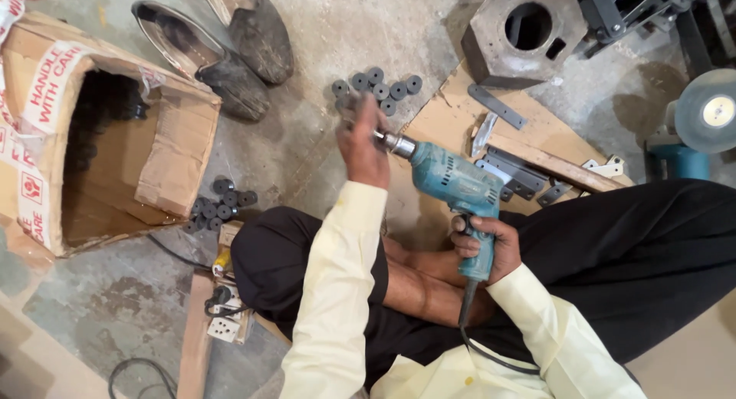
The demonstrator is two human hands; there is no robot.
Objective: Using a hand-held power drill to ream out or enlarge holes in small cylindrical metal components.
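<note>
On bare concrete, six black rollers (377, 87) lie beyond one teal drill (452, 180).

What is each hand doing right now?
Left hand: closed on a small dark round part at the drill's chuck.
Right hand: closed around the teal electric drill handle.

The left hand (360, 142) had bare floor (345, 31) ahead of it, past a small bunch of round black parts (379, 88). Two shoes (230, 50) lay further left, and a big open box (115, 138) blocked that side. More black rounds (218, 207) sat by the box. On the right, metal strips (514, 173) and a heavy metal block (521, 35) filled the way.
</note>
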